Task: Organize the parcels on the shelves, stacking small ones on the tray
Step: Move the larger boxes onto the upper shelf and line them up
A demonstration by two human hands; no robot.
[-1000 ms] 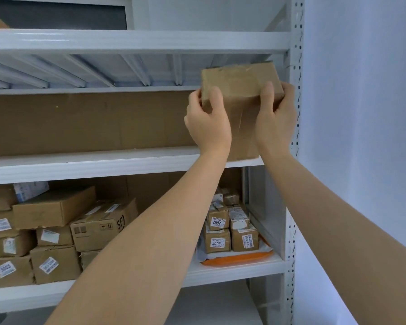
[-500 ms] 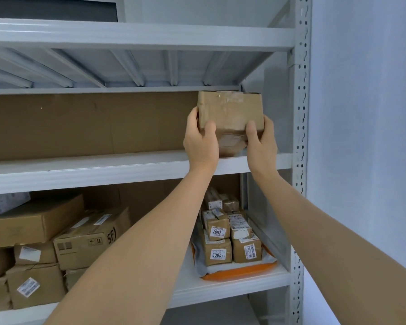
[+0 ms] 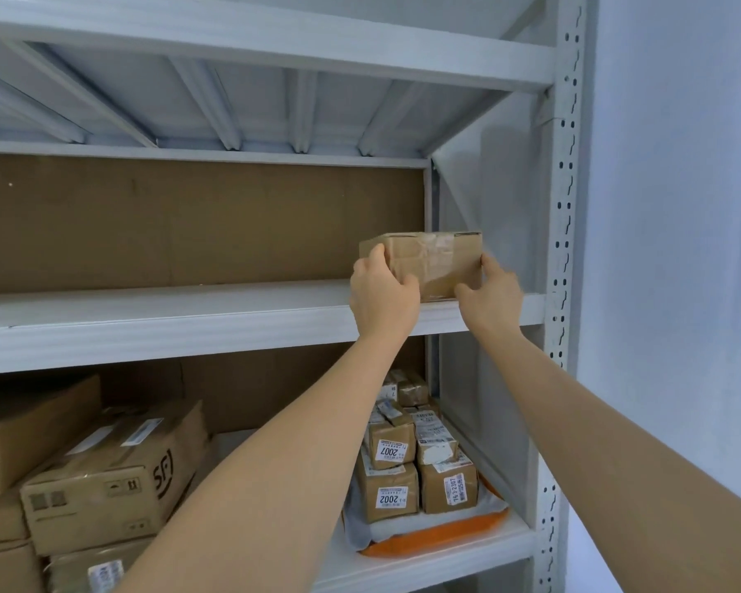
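Observation:
A taped brown cardboard parcel (image 3: 435,261) stands on the right end of the middle shelf (image 3: 167,312). My left hand (image 3: 383,299) grips its left side with thumb and fingers curled round the edge. My right hand (image 3: 490,299) holds its right side, the thumb at the upper right corner. One shelf lower, several small labelled parcels (image 3: 396,485) are stacked on an orange tray (image 3: 428,541) lined with white wrap.
Larger cardboard boxes (image 3: 112,477) fill the left of the lower shelf. A brown board backs the middle shelf. The white perforated upright (image 3: 563,250) stands just right of the parcel, with a pale wall beyond it.
Both hands have lowered the parcel from up near the top shelf and set it flat on the middle shelf. The view has moved closer.

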